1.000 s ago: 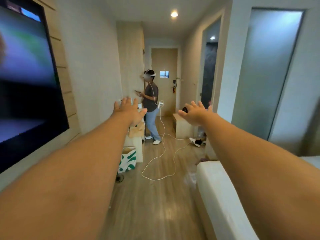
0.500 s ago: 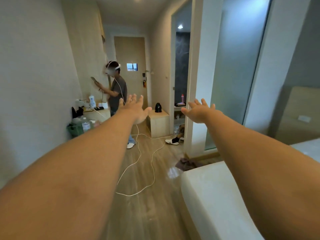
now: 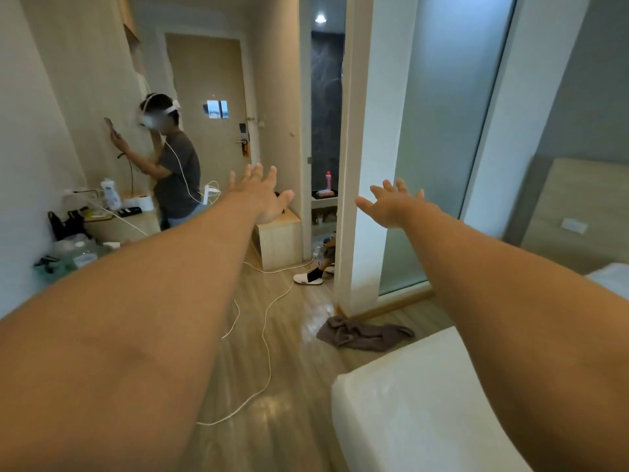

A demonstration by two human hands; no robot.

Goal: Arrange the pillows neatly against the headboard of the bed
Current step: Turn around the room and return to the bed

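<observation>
Bed corner (image 3: 408, 403) sat nearest, white and bare, just under my right forearm. No pillows in view; only a white edge (image 3: 609, 274) at far right near the headboard (image 3: 578, 206), can't tell if that was one. Both arms were stretched forward: left hand (image 3: 262, 195) and right hand (image 3: 394, 206) spread wide, holding nothing. Cable (image 3: 265, 335) and a brown cloth (image 3: 364, 333) lay on the floor beyond the bed corner. Another person (image 3: 173, 165) stood farther off by the door. My guess: pillows are light, soft and floppy, so take them by both short ends or opposite corners, two hands.
</observation>
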